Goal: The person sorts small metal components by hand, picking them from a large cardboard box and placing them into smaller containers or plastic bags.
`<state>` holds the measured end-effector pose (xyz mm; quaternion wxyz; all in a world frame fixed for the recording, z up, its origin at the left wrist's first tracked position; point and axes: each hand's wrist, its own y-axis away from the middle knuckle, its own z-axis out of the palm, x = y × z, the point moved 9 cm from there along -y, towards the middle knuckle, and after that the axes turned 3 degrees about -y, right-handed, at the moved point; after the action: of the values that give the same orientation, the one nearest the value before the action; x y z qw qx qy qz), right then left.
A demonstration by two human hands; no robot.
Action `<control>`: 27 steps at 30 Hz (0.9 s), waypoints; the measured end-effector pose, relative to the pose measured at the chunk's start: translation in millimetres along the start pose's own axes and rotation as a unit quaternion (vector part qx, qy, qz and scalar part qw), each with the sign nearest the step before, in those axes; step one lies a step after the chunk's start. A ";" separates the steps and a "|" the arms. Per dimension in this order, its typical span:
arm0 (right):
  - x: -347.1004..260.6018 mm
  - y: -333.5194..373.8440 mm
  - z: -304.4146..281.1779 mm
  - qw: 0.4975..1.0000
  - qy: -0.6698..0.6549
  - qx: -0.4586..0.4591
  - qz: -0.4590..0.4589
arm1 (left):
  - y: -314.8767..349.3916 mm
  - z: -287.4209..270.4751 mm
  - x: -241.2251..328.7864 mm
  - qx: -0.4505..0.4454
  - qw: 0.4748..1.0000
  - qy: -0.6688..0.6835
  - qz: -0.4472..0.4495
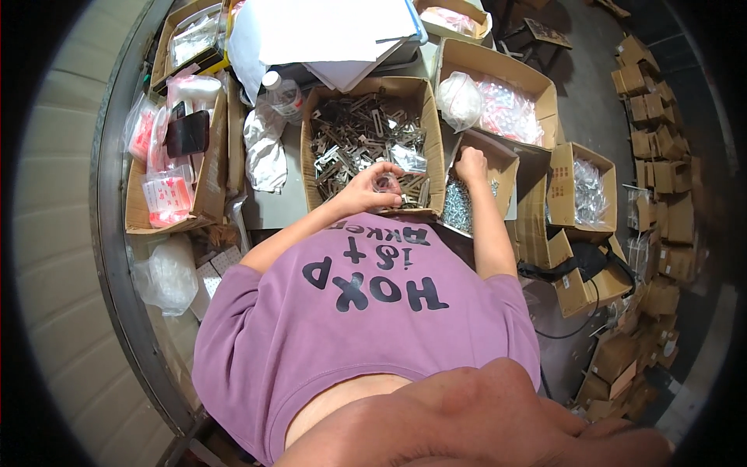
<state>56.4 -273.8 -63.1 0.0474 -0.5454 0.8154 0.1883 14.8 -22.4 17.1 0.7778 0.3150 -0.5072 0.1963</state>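
Observation:
My left hand point(372, 189) is over the near edge of a cardboard box point(309, 167) full of flat metal brackets point(354, 132). Its thumb and fingers curl around a small clear plastic bag point(385, 184), its mouth held round. Beside it, a shiny clear packet point(409, 158) lies on the brackets. My right hand point(471, 165) reaches down into a narrower cardboard box point(504, 161) of small silvery screws point(457, 206). Its fingers are bent and closed, tips pointing into the box; what they hold is hidden.
At the left, a box point(208, 191) holds red-and-clear bags with a dark phone point(187, 134) on top. A plastic bottle point(283, 95) and white cloth point(265, 148) stand beside the bracket box. Boxes of bagged parts point(510, 109) are at the right; papers point(327, 31) lie at the back.

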 end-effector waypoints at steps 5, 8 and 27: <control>5.1 13.5 -20.4 0.992 -0.112 0.038 -0.042 | -3.3 -5.8 3.1 0.024 0.999 -0.023 0.026; -10.1 38.7 -52.3 0.957 -0.285 0.057 -0.013 | -5.2 -5.0 13.2 0.045 0.996 -0.064 0.040; -71.7 -77.7 -67.5 0.982 -0.007 0.109 -0.152 | -14.4 0.4 5.0 0.015 0.994 -0.079 0.079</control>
<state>164.3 -261.5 -0.3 0.1402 -0.6535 0.7380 0.0928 25.6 -33.2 17.5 0.7124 0.3000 -0.5874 0.2395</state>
